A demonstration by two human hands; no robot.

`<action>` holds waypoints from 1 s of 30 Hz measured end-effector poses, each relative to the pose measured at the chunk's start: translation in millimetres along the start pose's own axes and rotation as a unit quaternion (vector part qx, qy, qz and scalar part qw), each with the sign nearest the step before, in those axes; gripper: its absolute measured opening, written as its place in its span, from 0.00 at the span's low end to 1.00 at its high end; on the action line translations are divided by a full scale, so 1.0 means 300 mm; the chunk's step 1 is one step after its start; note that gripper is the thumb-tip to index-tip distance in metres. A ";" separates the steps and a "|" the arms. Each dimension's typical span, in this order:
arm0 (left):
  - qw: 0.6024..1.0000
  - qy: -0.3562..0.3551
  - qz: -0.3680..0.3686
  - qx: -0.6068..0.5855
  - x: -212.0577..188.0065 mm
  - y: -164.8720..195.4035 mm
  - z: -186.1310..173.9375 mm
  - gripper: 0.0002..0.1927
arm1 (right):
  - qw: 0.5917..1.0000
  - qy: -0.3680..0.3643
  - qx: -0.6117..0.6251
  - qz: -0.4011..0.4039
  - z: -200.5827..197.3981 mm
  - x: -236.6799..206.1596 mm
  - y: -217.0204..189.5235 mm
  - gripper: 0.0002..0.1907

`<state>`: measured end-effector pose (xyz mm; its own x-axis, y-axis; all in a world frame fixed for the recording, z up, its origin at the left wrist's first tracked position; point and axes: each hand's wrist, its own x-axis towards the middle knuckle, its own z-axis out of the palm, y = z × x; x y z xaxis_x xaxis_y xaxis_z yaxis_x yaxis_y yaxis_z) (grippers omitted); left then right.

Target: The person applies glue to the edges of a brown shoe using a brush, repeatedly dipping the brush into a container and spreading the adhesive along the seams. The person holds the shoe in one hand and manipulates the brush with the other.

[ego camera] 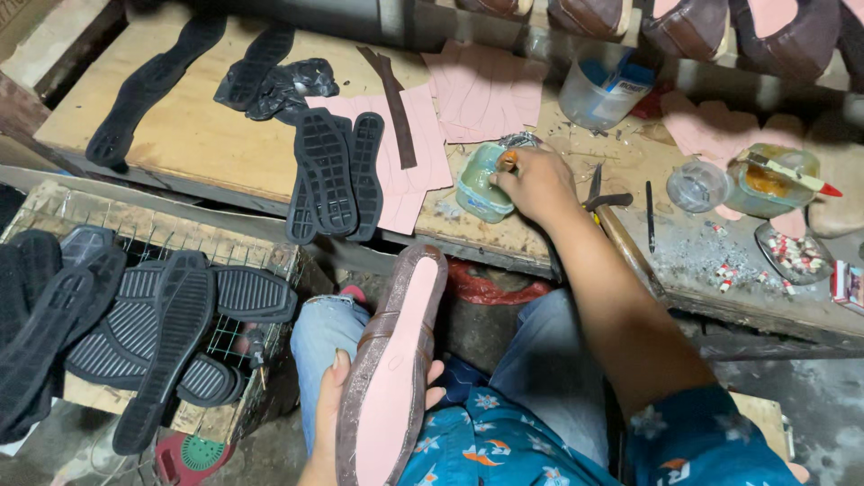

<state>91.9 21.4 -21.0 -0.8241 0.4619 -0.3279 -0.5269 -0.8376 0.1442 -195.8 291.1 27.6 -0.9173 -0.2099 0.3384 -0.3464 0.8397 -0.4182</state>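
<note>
Left of the glue tub (483, 183), black rubber soles (335, 175) lie on the workbench (193, 126). Below it, the left hand (346, 405) grips an unsoled brown shoe (393, 360), pink bottom up. Beside its rim, the right hand (537, 184) pinches a brush handle (508, 162).

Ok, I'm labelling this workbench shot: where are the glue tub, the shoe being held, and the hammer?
glue tub (478, 187): head view, on its pale green side wall.
shoe (392, 378): head view, on the pink insole board.
hammer (614, 201): head view, on its dark metal head.
</note>
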 end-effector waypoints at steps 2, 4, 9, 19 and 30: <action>0.999 -0.045 -0.002 -0.014 -0.001 0.004 0.012 0.48 | 1.000 -0.004 -0.019 -0.010 0.000 0.003 0.008 0.15; 0.999 -0.044 0.011 -0.023 -0.003 -0.002 0.031 0.47 | 0.997 0.011 0.070 0.041 -0.012 -0.010 0.007 0.14; 0.997 0.038 0.072 -0.007 0.026 0.010 0.109 0.45 | 0.972 0.114 0.204 0.010 -0.066 -0.099 -0.017 0.14; 0.997 -0.050 0.055 -0.022 0.015 -0.073 0.140 0.48 | 0.802 0.061 0.573 0.157 -0.066 -0.298 0.046 0.10; 0.981 -0.007 0.144 0.133 0.003 -0.078 0.186 0.52 | 0.646 0.021 0.738 0.194 -0.112 -0.464 -0.004 0.12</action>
<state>91.9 57.6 27.6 -0.9483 0.2227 -0.2262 -0.3063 -0.8289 0.4680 -61.1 336.2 9.4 -0.9958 -0.0880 -0.0235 0.0699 -0.5732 -0.8164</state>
